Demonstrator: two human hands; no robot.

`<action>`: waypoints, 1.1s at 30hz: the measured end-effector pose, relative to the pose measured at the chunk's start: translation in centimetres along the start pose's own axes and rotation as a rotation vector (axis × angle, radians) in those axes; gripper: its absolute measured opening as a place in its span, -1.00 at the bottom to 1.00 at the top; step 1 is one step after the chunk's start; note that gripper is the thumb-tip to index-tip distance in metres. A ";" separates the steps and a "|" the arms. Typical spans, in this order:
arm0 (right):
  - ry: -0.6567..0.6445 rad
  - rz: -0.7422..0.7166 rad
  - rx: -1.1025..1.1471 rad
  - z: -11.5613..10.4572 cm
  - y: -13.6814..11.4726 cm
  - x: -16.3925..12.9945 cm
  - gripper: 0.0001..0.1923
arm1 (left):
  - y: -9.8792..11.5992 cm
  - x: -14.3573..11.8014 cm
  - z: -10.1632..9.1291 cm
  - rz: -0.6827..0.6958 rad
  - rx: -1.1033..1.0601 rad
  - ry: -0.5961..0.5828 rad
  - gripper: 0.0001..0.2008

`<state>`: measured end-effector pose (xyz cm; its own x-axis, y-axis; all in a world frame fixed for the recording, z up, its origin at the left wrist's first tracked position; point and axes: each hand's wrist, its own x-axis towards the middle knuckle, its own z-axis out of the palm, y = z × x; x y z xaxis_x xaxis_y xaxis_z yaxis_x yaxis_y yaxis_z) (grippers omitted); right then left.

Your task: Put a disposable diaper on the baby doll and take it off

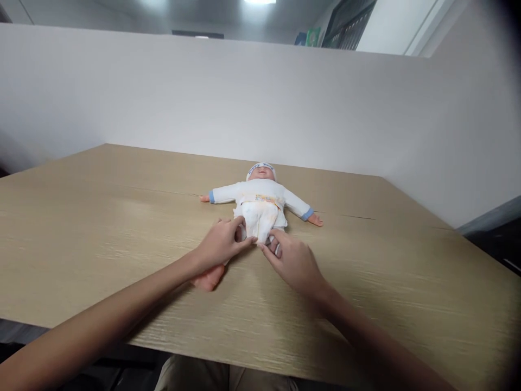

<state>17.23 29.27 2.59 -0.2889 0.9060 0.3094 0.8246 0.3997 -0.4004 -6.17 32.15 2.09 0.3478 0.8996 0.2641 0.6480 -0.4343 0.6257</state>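
- Doll (262,189): on its back on the table (122,228), arms outspread.
- Diaper (259,216): across the doll's lower front.
- Left hand (224,240): fingers curled, pinching the diaper's lower edge.
- Right hand (296,260): likewise, opposite side.

Matt papery diaper (259,216), cloth doll shirt (264,188), smooth plastic-looking foot (209,278), semi-glossy wood-grain table (101,228)

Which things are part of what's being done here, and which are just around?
Part of the job:
the doll, lying on its back
the white diaper at its hips
the left hand and right hand, both at the diaper
the table underneath

Just around:
the pale wall behind
the ceiling light
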 end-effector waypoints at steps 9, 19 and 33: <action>0.088 -0.075 0.057 1.2 -0.4 -1.4 -0.84 | -0.6 -0.5 0.3 0.176 -0.035 0.101 -0.71; 0.028 -0.070 0.094 1.1 -0.3 -1.2 -0.76 | -0.8 -0.3 -0.1 0.136 -0.114 0.010 -0.74; 0.153 0.239 0.399 -0.7 1.1 -0.1 -0.65 | -1.6 0.1 -0.1 -0.225 -0.682 0.032 -0.42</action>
<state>18.52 29.51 2.69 -0.0147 0.9601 0.2791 0.5995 0.2319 -0.7660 -7.27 32.91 1.15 0.2287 0.9694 0.0896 0.1301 -0.1217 0.9840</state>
